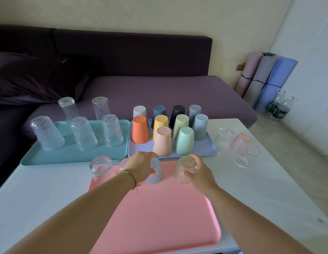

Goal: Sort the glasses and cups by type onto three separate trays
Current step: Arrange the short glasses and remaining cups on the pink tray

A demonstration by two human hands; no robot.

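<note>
sofa [159, 92] – dark purple | 3 rolled mats [265, 77] – against wall | 2 plastic bottles [278, 107] – on floor

You wear a thin braided bracelet [129, 176] on your left wrist, green and reddish-brown, its knotted end trailing a short frayed tassel. Your left hand [141, 166] and right hand [200, 174] are bare, like both forearms.

The pink tray [159, 217] in front of me lies on the white counter [251, 189], with a teal tray [71, 154] and a lavender tray [139, 149] behind it. The clear glasses [83, 133] on the teal one have a rippled texture. The orange cup [140, 129] and peach cup [162, 142] are ribbed in fine vertical lines, beside a yellow cup [160, 123], a mint cup [185, 141] and a black cup [178, 111]. On the pink tray, the pale green glass [184, 169] has raised dots and stands near a pale blue glass [155, 173].
</note>
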